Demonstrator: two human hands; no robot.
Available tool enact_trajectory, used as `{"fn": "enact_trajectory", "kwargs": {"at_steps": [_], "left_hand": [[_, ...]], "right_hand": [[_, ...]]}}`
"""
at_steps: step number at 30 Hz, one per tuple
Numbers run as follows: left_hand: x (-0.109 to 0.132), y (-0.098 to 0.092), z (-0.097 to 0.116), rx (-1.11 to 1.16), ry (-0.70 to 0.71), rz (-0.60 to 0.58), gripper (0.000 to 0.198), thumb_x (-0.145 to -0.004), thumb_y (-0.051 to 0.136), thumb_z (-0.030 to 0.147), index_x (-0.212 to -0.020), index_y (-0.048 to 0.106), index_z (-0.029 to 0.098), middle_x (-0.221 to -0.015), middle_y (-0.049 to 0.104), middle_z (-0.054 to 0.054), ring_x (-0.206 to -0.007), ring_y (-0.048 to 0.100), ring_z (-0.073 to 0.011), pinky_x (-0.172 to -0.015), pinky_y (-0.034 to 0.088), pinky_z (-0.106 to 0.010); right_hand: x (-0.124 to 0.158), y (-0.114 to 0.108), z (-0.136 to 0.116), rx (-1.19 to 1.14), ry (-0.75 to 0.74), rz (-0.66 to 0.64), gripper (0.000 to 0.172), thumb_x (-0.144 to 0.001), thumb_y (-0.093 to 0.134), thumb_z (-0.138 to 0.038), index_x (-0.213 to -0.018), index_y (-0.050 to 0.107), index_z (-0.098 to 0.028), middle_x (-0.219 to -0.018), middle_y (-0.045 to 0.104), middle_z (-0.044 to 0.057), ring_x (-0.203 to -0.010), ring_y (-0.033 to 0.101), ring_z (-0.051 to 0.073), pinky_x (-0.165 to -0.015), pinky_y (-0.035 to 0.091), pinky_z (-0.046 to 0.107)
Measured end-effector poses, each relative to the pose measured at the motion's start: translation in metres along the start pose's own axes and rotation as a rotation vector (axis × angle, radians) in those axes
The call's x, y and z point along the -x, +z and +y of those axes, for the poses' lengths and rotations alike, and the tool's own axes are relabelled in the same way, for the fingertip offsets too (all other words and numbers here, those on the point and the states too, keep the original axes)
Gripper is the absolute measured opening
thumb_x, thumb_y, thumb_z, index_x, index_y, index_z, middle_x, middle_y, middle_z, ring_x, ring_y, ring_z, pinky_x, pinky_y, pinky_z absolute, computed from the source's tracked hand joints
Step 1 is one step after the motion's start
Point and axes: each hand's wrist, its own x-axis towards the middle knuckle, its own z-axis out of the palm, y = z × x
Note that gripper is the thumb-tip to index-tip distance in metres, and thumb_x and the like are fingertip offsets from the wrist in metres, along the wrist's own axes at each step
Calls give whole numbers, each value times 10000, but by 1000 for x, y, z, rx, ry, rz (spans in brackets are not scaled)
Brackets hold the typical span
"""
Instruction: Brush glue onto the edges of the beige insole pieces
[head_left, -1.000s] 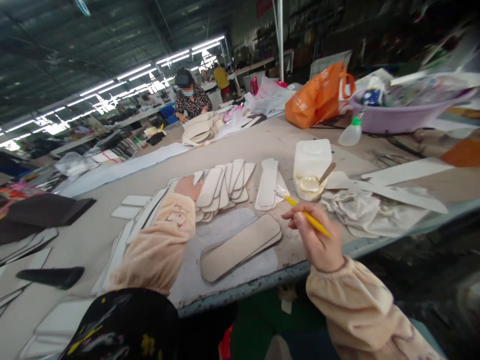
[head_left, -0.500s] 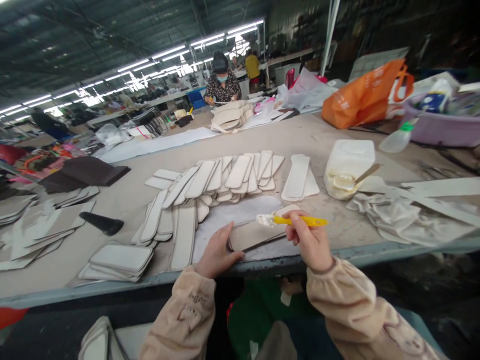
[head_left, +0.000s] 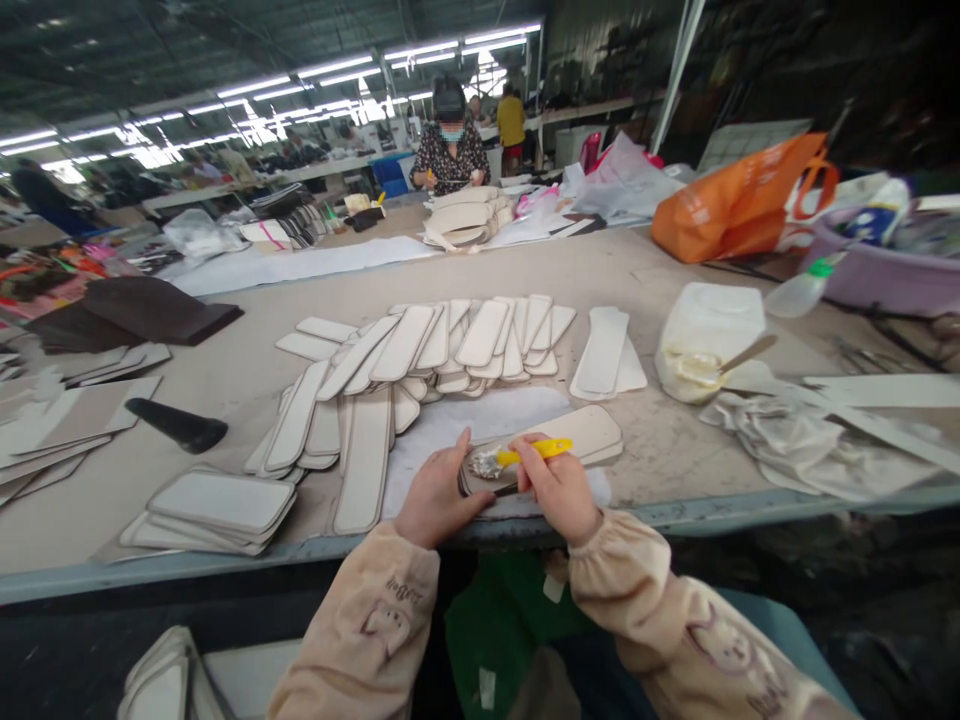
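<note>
My right hand (head_left: 556, 487) is closed round a yellow-handled brush (head_left: 517, 457) whose gluey bristles rest on the near end of a tan insole-shaped piece (head_left: 581, 432) lying on a white sheet (head_left: 487, 412). My left hand (head_left: 439, 492) presses down on the left end of that piece, fingers together and laid flat on it. Beyond the hands several pale pieces (head_left: 420, 345) lie fanned in overlapping rows. A white glue tub (head_left: 705, 335) with a stick in it stands to the right.
Stacks of pieces (head_left: 217, 505) lie at the near left beside a black shoe-shaped block (head_left: 176, 425). Crumpled rags (head_left: 795, 440), an orange bag (head_left: 739, 200) and a purple basin (head_left: 885, 265) are at the right. A person (head_left: 451, 150) works at the table's far end.
My left hand came back from the fanned pieces to the near piece and pressed on it. My right hand swung the brush from the tub side down onto that piece.
</note>
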Motion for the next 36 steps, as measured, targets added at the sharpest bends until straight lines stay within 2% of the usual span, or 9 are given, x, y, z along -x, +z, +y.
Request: {"fn": "enact_trajectory", "kwargs": {"at_steps": [3, 8, 12, 16, 19, 23, 27, 32, 36], "left_hand": [[0, -1, 2, -25, -12, 8, 945, -682, 713, 442, -1481, 301, 150, -1290, 607, -137, -1187, 545, -318, -1020, 405, -422], [0, -4, 6, -50, -37, -20, 920, -712, 679, 447, -1494, 282, 169, -1291, 617, -106, -1197, 550, -308, -1005, 422, -392], [-1, -6, 8, -75, -63, -43, 906, -729, 651, 459, -1494, 273, 154, -1313, 605, -100, -1220, 536, -305, -1015, 412, -389], [-1, -8, 10, -79, -84, -73, 937, -737, 633, 475, -1508, 215, 144, -1326, 594, -94, -1230, 525, -298, -1026, 398, -391], [-1, -10, 11, -75, -100, -95, 964, -731, 638, 476, -1514, 187, 143, -1332, 590, -95, -1230, 524, -297, -1027, 394, -388], [-1, -9, 9, -83, -83, -92, 965, -733, 642, 482, -1514, 188, 142, -1333, 588, -104, -1223, 529, -298, -1022, 396, -388], [-1, -6, 6, -82, -61, -84, 979, -722, 666, 469, -1513, 189, 146, -1331, 587, -112, -1210, 539, -294, -1010, 408, -391], [0, -7, 5, -67, -51, -79, 992, -718, 679, 449, -1514, 178, 133, -1311, 600, -121, -1197, 547, -285, -1004, 411, -379], [1, -8, 5, -76, -46, -91, 1061, -670, 725, 436, -1518, 158, 144, -1298, 611, -111, -1182, 554, -294, -984, 421, -374]], "right_hand": [[-3, -14, 3, 120, -22, 62, 564, -950, 390, -479, -477, 547, -215, -757, 697, 27, -697, 646, 144, -715, 466, 260], [-8, -60, 17, 354, -25, 244, 447, -935, 402, -499, -678, 634, -216, -655, 670, 33, -620, 644, 170, -603, 446, 269], [-7, -94, 27, 552, -23, 410, 441, -938, 385, -514, -898, 662, -173, -633, 666, 51, -561, 635, 196, -573, 421, 289], [-3, -106, 34, 685, -137, 483, 370, -948, 423, -447, -987, 661, -167, -685, 687, 67, -601, 646, 193, -569, 404, 272], [3, -101, 36, 789, -260, 454, 274, -929, 492, -376, -962, 674, -174, -711, 691, 72, -578, 626, 168, -540, 379, 252], [16, -76, 25, 874, -416, 322, 201, -919, 518, -304, -937, 671, -174, -652, 666, 60, -555, 606, 155, -532, 380, 246], [29, -38, 5, 695, -520, 167, 172, -931, 493, -250, -933, 639, -161, -696, 679, 55, -610, 635, 159, -593, 437, 253], [35, 0, -11, 268, -338, 41, 200, -957, 437, -266, -916, 615, -183, -760, 684, 36, -681, 654, 143, -655, 471, 235], [33, 8, -10, 72, -152, 23, 235, -967, 418, -333, -885, 593, -200, -563, 572, -30, -527, 583, 119, -597, 459, 227]]}}
